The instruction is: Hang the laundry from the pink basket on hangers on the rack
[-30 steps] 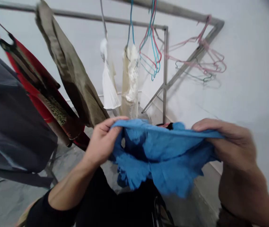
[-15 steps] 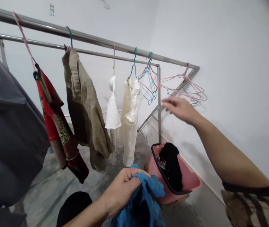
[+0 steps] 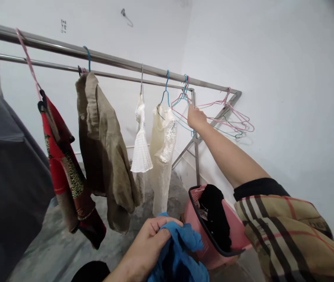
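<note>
At 12 o'clock runs a smooth, glossy stainless-steel rail [image 3: 96,56]. At 2 o'clock hang thin plastic-coated wire hangers [image 3: 228,113], slick in pink and blue. At 6 o'clock is a soft, crumpled blue cloth [image 3: 178,250], and at 5 o'clock a smooth, faintly shiny pink plastic basket [image 3: 206,250] with a black rim. At 4 o'clock is a woven plaid sleeve [image 3: 284,235]. The concrete floor [image 3: 46,250] at 7 o'clock looks rough and mottled; the painted wall [image 3: 296,117] at 3 o'clock is matt.

No readable text — small dark marks [image 3: 64,26] on white wall [image 3: 287,58], too small to read.
</note>
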### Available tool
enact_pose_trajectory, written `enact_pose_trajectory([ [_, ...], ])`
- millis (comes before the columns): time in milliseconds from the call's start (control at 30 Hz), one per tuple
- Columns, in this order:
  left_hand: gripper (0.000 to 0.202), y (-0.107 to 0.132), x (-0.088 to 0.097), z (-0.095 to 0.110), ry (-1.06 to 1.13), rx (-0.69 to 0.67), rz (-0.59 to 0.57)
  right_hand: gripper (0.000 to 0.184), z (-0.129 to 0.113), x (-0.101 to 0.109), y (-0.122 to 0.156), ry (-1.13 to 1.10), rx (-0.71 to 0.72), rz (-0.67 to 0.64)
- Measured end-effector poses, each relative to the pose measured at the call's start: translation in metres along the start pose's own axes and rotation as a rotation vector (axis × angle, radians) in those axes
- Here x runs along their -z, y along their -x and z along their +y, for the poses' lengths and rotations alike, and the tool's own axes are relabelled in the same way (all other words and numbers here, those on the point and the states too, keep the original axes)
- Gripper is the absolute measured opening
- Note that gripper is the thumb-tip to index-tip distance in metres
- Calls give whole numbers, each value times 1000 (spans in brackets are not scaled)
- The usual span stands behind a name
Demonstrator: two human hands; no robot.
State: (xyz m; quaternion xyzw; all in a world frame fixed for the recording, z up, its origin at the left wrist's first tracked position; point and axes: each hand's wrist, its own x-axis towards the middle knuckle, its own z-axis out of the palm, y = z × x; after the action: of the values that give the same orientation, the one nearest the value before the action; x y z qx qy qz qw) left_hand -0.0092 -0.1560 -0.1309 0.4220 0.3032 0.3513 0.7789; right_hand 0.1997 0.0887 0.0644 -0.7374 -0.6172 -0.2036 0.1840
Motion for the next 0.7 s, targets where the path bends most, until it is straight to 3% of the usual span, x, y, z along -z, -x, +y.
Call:
enact_pose_trajectory([
  [167, 33, -6, 7, 4, 48, 35, 15, 48, 41, -13, -20, 113, -63, 76],
  [400, 34, -20, 15, 9, 27, 60, -3, 49, 105, -27, -40, 233, -131, 99],
  [533, 34, -26, 17, 10, -12, 54, 20, 46, 119, -33, -41, 242, -131, 127],
  [700, 30, -29, 16, 8, -13, 69, 71, 39, 115, -39, -37, 163, -78, 223],
])
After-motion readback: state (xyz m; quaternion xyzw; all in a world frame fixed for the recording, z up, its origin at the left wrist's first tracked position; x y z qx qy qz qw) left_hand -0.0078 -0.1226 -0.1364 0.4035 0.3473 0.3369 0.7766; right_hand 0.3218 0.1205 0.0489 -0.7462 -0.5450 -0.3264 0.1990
